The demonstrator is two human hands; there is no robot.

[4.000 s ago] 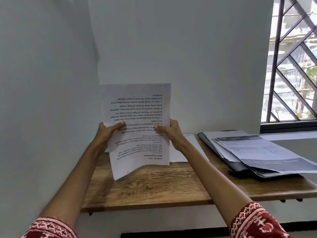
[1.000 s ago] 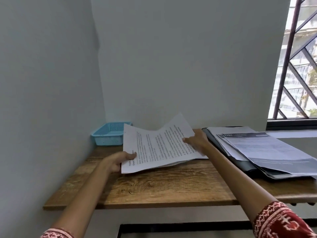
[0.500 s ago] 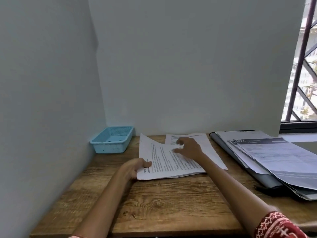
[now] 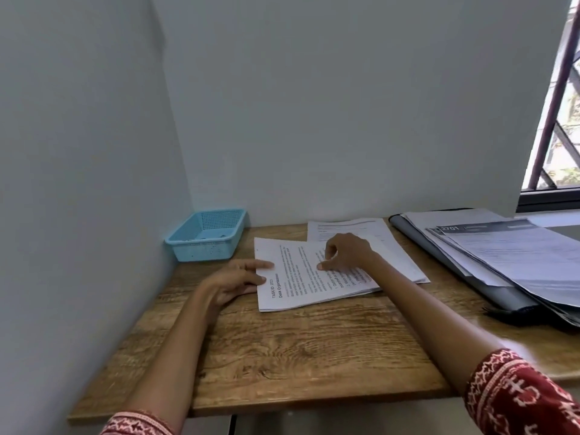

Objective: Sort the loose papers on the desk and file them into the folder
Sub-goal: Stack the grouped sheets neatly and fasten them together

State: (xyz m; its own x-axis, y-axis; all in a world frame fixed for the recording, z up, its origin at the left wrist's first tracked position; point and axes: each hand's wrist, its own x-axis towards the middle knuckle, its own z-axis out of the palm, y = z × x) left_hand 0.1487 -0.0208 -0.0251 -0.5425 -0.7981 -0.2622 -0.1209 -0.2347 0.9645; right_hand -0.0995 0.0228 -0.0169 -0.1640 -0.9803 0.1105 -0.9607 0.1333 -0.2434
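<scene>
Change: sheaf [image 4: 301, 271], held up in both hands four seconds before, now lay flat on the desk [image 4: 282, 350]; both hands had come down with it.
Sheaf: several printed sheets, loosely squared, heading "Desk Organization" readable at its left end; it lay mid-desk, its far right corner overlapping a second sheet.
Left hand [image 4: 233, 279]: at the sheaf's left edge, thumb lying on top of the paper, fingers tucked under the edge, pinching it lightly.
Right hand [image 4: 346, 251]: on top of the sheaf's right half, fingers bent, fingertips [image 4: 320, 266] pressing the top sheet down; nothing gripped.
Sheet [image 4: 361, 229]: single printed page, flat, behind and to the right of the sheaf, partly covered by it and by the right hand.
Folder [image 4: 455, 262]: dark grey, lying open at the right end of the desk, apart from the sheaf.
Filed papers [image 4: 518, 255]: fanned stack on the folder, top one with a dark header band.
Basket [image 4: 205, 235]: light blue plastic, perforated, in the far left corner against the wall.
Sleeves [image 4: 518, 400]: red with white pattern, at both forearms.
Window [image 4: 555, 120]: barred, upper right.
</scene>
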